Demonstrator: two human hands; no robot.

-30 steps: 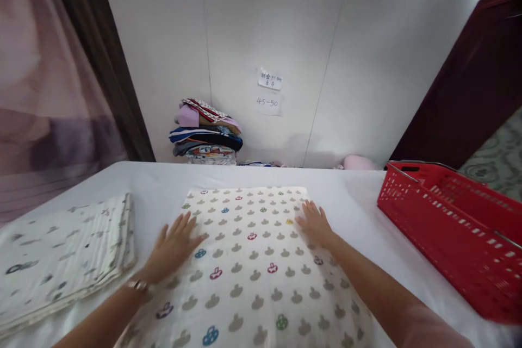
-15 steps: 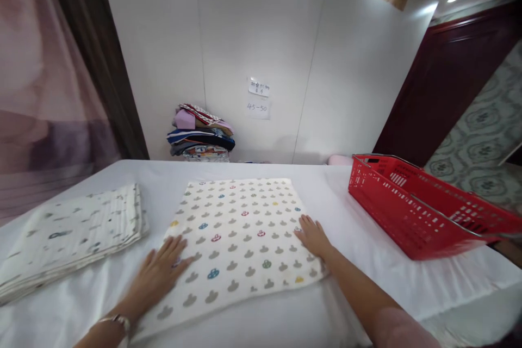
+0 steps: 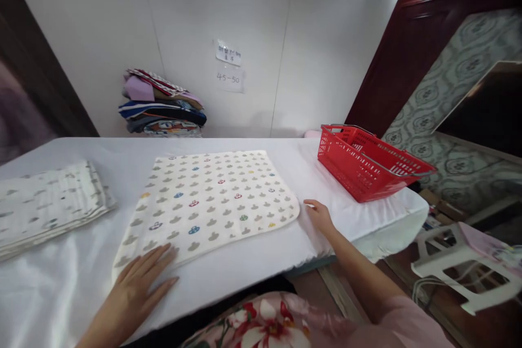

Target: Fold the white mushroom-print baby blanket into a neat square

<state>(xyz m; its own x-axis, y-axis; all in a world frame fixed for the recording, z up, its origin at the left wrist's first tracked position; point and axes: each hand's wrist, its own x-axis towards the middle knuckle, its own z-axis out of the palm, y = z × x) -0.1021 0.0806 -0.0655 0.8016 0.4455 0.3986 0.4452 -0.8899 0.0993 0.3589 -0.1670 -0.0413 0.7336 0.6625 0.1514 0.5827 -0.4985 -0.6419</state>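
Note:
A cream cloth with small mushroom-like prints (image 3: 207,201) lies spread flat on the white table (image 3: 73,266). My left hand (image 3: 136,285) rests flat, fingers stretched out, at the cloth's near left corner. My right hand (image 3: 320,216) lies on the table just off the cloth's near right corner, fingers extended and holding nothing.
A folded stack of pale printed cloths (image 3: 44,206) sits at the left of the table. A red plastic basket (image 3: 367,160) stands at the table's right end. A pile of coloured folded clothes (image 3: 161,106) is against the white wall. A white stool (image 3: 460,261) stands on the floor, right.
Both hands have slid back along the cloth from its middle to its near corners. The view has pulled back and turned right, showing the table's front edge and floor.

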